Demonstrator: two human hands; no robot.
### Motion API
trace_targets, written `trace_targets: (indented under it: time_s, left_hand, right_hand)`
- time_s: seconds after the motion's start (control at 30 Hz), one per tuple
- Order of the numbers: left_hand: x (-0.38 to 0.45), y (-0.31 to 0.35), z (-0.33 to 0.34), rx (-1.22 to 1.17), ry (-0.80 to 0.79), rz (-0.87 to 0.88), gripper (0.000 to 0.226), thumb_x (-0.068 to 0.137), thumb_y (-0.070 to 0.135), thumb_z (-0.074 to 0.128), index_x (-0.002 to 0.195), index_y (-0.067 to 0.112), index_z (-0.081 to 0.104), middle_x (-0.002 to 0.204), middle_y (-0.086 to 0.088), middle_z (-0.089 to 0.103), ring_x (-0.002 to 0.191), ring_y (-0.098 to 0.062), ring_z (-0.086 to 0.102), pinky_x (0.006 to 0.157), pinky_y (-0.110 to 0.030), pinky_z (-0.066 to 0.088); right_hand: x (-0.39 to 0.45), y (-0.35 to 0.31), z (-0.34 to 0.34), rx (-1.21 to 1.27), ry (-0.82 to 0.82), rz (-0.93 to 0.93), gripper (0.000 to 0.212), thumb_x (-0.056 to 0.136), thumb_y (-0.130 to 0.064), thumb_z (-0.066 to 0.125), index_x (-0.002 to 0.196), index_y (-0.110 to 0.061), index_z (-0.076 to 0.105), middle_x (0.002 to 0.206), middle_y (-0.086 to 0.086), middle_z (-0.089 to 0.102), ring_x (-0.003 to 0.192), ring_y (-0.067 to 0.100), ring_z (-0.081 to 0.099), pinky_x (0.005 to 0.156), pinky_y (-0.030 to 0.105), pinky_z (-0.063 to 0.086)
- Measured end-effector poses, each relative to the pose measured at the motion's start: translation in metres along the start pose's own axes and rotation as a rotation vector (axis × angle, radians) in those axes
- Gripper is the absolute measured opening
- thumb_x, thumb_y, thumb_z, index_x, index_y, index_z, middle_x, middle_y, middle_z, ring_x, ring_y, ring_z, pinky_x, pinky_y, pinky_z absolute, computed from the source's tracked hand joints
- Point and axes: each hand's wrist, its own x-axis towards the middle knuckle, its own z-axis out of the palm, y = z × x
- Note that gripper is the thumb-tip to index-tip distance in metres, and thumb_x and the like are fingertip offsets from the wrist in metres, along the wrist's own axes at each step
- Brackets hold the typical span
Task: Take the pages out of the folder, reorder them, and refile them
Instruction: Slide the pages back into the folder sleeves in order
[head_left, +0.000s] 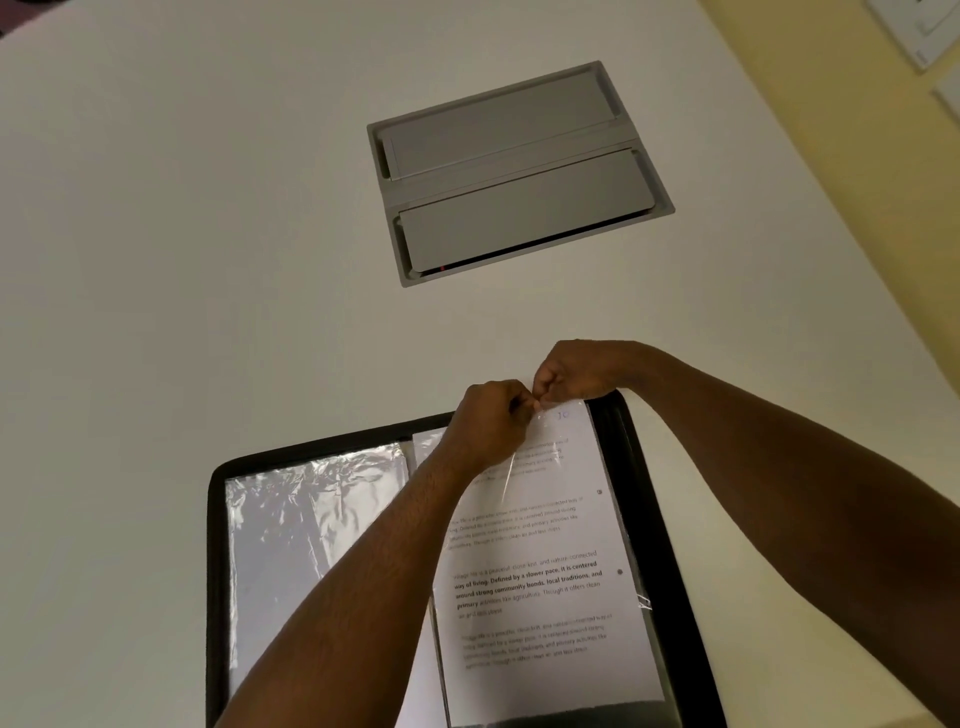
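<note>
Head view: both grips pinch sleeve top; folder bottom cut off.

Both forearms reach forward from the lower edge of view, bare to past the wrists, and converge so the hands nearly meet. The left hand has its fingers curled, fingertips pinched together. The right hand is likewise curled, knuckles up, pinching just beside the left.

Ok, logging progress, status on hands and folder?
Left hand, right hand both pinching plastic sleeve top edge. Printed page inside sleeve, folder open flat. Nothing in the way.
</note>
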Motion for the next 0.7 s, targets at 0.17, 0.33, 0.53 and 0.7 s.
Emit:
trace_targets:
  time_s: [0.17, 0.33, 0.53, 0.7]
  left_hand:
    - [-0.009, -0.014, -0.012, 0.075, -0.067, -0.017, 0.021, 0.09, 0.038, 0.064, 0.105, 0.024, 0.059, 0.072, 0.015, 0.054, 0.066, -0.002, 0.052, 0.062, -0.019, 0.039]
    - [-0.02, -0.046, -0.031, 0.2, -0.158, -0.127, 0.02, 0.084, 0.029, 0.063, 0.104, 0.026, 0.061, 0.08, 0.014, 0.057, 0.082, -0.011, 0.058, 0.08, -0.032, 0.051]
    - [-0.03, -0.068, -0.038, 0.186, -0.12, -0.172, 0.018, 0.088, 0.015, 0.056, 0.099, 0.022, 0.069, 0.098, 0.003, 0.069, 0.091, -0.014, 0.061, 0.08, -0.026, 0.05]
    - [-0.036, -0.068, -0.029, 0.106, 0.002, -0.163, 0.016, 0.088, 0.011, 0.057, 0.092, 0.02, 0.069, 0.092, 0.002, 0.07, 0.088, -0.016, 0.063, 0.073, -0.024, 0.046]
  right_hand:
    - [-0.004, 0.007, 0.003, 0.024, -0.005, 0.018, 0.019, 0.093, -0.014, 0.062, 0.109, -0.009, 0.071, 0.082, -0.019, 0.059, 0.077, 0.001, 0.054, 0.069, 0.012, 0.039]
    - [-0.01, 0.01, 0.009, 0.059, 0.084, 0.05, 0.022, 0.096, -0.019, 0.058, 0.113, -0.012, 0.068, 0.097, -0.012, 0.063, 0.094, 0.007, 0.058, 0.082, 0.018, 0.044]
    - [-0.011, 0.012, 0.017, 0.058, 0.038, 0.078, 0.024, 0.093, -0.035, 0.061, 0.099, -0.016, 0.074, 0.098, -0.01, 0.068, 0.087, 0.003, 0.058, 0.079, 0.015, 0.044]
    - [-0.017, 0.011, 0.024, 0.013, 0.094, 0.079, 0.023, 0.091, -0.044, 0.062, 0.096, -0.023, 0.071, 0.086, -0.014, 0.06, 0.08, 0.003, 0.053, 0.073, 0.02, 0.039]
